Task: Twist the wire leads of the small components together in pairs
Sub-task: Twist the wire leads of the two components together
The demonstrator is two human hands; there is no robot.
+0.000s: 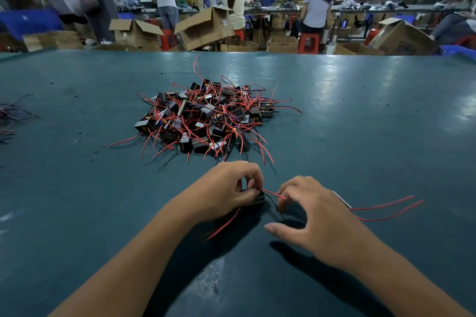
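left hand point(226, 188): 1 component point(257, 199) | right hand point(316, 216): 2 leads point(274, 195)

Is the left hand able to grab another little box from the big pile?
Probably not right away. The left hand already grips a small black component. The pile lies just beyond it on the table, with nothing between, so once freed it likely would.

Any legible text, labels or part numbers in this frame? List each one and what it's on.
None can be read.
Tilted cardboard box: a pale label on its side, too blurred.
Cardboard box at far right: dark print on its side, too blurred.
Components in the pile: no marking can be made out.
Component held by the left hand: mostly hidden by the fingers, no text shows.
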